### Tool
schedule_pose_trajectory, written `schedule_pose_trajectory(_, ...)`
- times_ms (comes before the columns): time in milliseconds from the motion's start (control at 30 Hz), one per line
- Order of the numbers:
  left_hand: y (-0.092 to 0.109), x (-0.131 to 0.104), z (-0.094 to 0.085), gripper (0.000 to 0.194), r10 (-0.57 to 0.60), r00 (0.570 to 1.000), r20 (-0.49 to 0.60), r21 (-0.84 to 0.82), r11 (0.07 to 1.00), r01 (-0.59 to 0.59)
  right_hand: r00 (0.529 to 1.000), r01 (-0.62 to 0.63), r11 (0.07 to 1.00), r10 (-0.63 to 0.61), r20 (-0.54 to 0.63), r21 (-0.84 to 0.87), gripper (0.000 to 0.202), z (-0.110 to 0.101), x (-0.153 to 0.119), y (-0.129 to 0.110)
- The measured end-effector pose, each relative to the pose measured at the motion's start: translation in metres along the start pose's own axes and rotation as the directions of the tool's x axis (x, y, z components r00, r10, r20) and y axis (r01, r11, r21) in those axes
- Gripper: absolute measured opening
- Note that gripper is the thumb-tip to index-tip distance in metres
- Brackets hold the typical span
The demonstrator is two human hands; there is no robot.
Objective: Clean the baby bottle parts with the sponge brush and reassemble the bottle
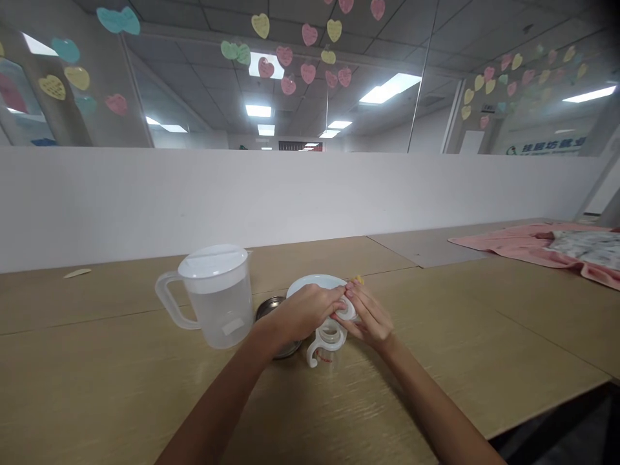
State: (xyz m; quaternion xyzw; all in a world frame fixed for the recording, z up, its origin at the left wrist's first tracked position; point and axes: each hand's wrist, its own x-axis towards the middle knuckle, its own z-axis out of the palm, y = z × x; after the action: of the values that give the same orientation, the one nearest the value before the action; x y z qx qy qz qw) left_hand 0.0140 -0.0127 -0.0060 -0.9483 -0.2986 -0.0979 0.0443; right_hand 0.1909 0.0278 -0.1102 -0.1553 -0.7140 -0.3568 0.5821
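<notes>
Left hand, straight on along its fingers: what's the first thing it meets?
The right hand, most likely: its fingers are right at the fingertips of the left hand, around the white piece. Depth there is unclear, so exact contact is hard to call.

On the table (465, 323), a pitcher (220, 307) stands left of a bottle (329, 346), a dish (310, 281) behind the bottle.

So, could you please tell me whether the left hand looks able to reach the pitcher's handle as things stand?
Probably yes, if the left hand lets go of the white piece, shared with the right hand: the pitcher's handle juts out to the left, with nothing blocking it.
</notes>
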Motion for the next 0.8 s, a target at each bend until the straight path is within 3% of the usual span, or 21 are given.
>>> schedule_pose_trajectory(100, -0.004, -0.005, -0.004, 0.028, -0.046, 0.999, 0.006, -0.141, 0.989, 0.046, 0.997, -0.016, 1.000, 0.016, 0.073, 0.006, 0.060, 0.001, -0.006, 0.001)
schedule_pose_trajectory(233, -0.023, -0.006, 0.008, 0.032, -0.113, 0.994, -0.002, -0.301, 0.948, 0.107, 0.945, -0.105, 0.994, 0.100, 0.312, 0.000, 0.041, 0.009, -0.021, 0.009)
schedule_pose_trajectory(300, -0.036, -0.006, 0.019, 0.037, -0.150, 0.989, -0.007, -0.291, 0.946, 0.141, 0.921, -0.193, 0.981, 0.181, 0.346, 0.001, 0.042, 0.015, -0.030, 0.014)
schedule_pose_trajectory(400, -0.054, -0.007, 0.035, 0.039, -0.350, 0.937, 0.012, -0.161, 0.924, 0.347, 0.880, -0.360, 0.932, 0.354, 0.317, -0.039, 0.045, 0.023, -0.041, 0.019)
schedule_pose_trajectory(500, -0.063, -0.006, 0.049, 0.036, -0.476, 0.876, 0.070, -0.061, 0.875, 0.480, 0.783, -0.524, 0.840, 0.540, 0.308, -0.141, 0.044, 0.030, -0.051, 0.023)
schedule_pose_trajectory(633, -0.061, -0.003, 0.061, 0.025, -0.470, 0.875, 0.116, -0.028, 0.879, 0.476, 0.644, -0.611, 0.758, 0.643, 0.414, -0.228, 0.031, 0.033, -0.059, 0.028)
schedule_pose_trajectory(700, -0.058, -0.005, 0.054, 0.029, -0.471, 0.875, 0.108, -0.024, 0.879, 0.476, 0.555, -0.647, 0.718, 0.674, 0.487, -0.256, 0.027, 0.032, -0.061, 0.030)
schedule_pose_trajectory(800, -0.053, -0.020, 0.019, 0.039, -0.506, 0.863, -0.008, -0.044, 0.862, 0.505, 0.470, -0.678, 0.677, 0.699, 0.539, -0.285, 0.026, 0.030, -0.066, 0.034)
